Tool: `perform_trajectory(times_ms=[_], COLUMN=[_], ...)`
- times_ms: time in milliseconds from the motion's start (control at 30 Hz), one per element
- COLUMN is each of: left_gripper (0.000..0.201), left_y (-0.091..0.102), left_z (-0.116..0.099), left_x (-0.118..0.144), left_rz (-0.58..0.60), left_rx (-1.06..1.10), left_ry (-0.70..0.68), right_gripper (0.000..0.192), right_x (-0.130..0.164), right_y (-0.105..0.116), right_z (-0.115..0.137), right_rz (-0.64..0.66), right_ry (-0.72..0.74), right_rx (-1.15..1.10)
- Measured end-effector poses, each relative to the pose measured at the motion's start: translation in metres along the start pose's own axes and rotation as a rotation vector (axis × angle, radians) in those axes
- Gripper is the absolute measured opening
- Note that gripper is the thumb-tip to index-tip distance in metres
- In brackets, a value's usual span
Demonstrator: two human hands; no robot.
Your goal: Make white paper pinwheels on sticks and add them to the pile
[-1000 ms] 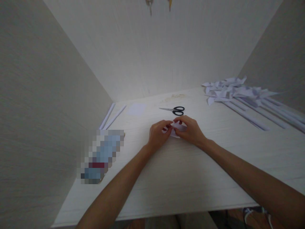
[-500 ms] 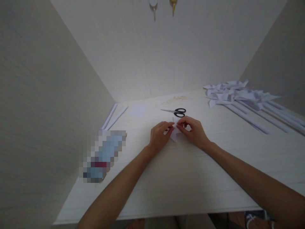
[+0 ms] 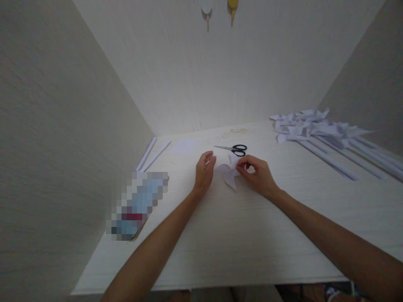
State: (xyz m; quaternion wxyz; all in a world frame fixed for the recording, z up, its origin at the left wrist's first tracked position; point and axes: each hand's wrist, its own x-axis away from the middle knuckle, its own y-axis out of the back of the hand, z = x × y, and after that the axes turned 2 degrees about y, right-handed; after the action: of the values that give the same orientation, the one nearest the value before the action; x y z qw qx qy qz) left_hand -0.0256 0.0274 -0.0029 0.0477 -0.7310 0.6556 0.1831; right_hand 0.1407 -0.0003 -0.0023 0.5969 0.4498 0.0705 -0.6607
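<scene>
A white paper pinwheel head (image 3: 231, 178) with curved, pointed blades is pinched between the thumb and fingertips of my right hand (image 3: 255, 173). My left hand (image 3: 204, 171) is just left of the pinwheel head, its fingers bent and apart from the thumb, with nothing seen in it. Whether it touches the left blade I cannot tell. Just beyond the paper lies a pair of scissors (image 3: 234, 149) with black handles, blades pointing left.
Several finished paper pinwheels (image 3: 315, 126) on rolled sticks are heaped at the right. Paper rolls (image 3: 157, 155) and a flat paper sheet (image 3: 184, 146) lie at the left back, near a pixelated object (image 3: 140, 205). Walls enclose the white table (image 3: 220, 243). Two hooks (image 3: 233, 10) hang above.
My left hand has let go of the paper and moved left, its fingers opening. The right hand keeps its pinch, and more of the pinwheel's blades now show.
</scene>
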Motion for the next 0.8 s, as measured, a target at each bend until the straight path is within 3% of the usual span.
perform_trajectory(times_ms=[100,267,333,467,633,800], left_gripper=[0.020,0.021,0.025,0.026,0.025,0.014], left_y=[-0.003,-0.003,-0.002,-0.005,-0.011,-0.008], left_z=[0.000,-0.003,-0.002,0.000,-0.005,-0.008], left_x=[0.001,0.003,0.003,0.005,0.011,0.013], left_rz=[0.094,0.143,0.151,0.195,0.296,0.302], left_rx=[0.125,0.043,0.076,0.373,0.678,0.762], left_ry=[0.113,0.063,0.106,0.291,0.513,0.562], right_gripper=[0.007,0.004,0.002,0.005,0.007,0.006], right_x=[0.000,0.001,0.002,0.001,0.001,0.000], right_y=[0.001,0.000,-0.002,-0.003,-0.001,-0.002], right_z=[0.001,-0.004,-0.007,-0.011,-0.012,-0.014], right_rz=[-0.002,-0.045,-0.079,-0.143,-0.151,-0.135], right_ry=[-0.015,-0.092,-0.153,-0.243,-0.254,-0.198], right_rx=[-0.003,-0.098,-0.175,-0.298,-0.348,-0.314])
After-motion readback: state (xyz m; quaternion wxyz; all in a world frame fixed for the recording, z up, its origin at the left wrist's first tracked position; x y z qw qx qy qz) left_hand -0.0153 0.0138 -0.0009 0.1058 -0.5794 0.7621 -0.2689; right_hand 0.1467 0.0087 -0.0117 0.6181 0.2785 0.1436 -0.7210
